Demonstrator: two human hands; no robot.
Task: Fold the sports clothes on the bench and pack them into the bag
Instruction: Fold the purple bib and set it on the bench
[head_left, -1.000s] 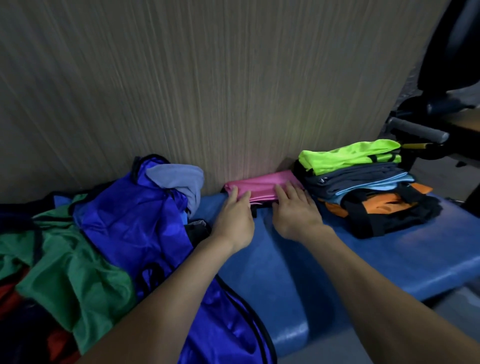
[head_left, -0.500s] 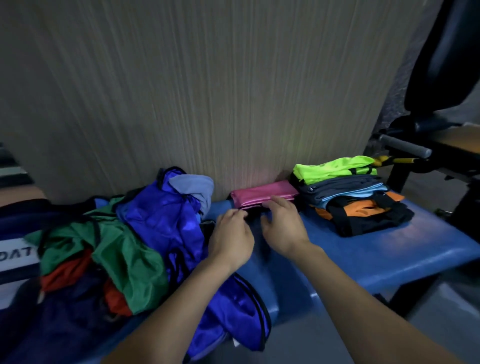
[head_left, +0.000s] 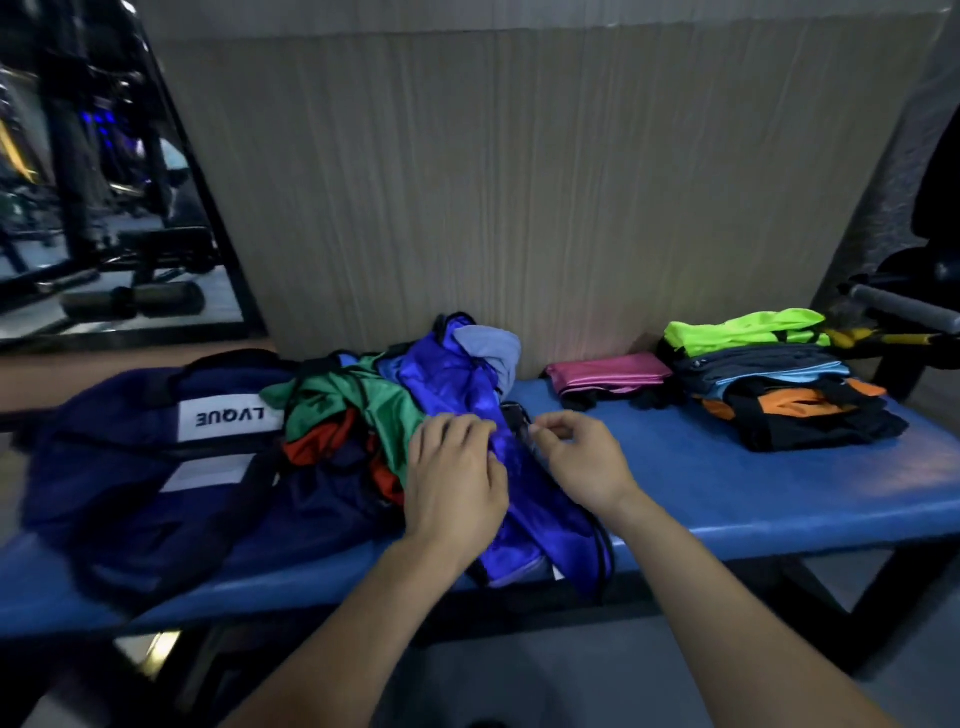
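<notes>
A shiny blue garment with black trim lies on top of a loose pile on the blue bench. My left hand lies on it, fingers curled into the cloth. My right hand pinches its black edge just to the right. Green, red and pale blue clothes are tangled in the same pile. A navy bag with a white label lies at the bench's left end. A folded pink garment sits against the wall.
A stack of folded clothes, neon green on top, then grey, light blue, orange and black, stands at the bench's right end. A wood-grain wall backs the bench. Gym equipment stands at the right and a mirror at the left.
Both hands have left the folded pink garment and come left and nearer, onto the blue garment in the pile. The view has pulled back, so the bag now shows.
</notes>
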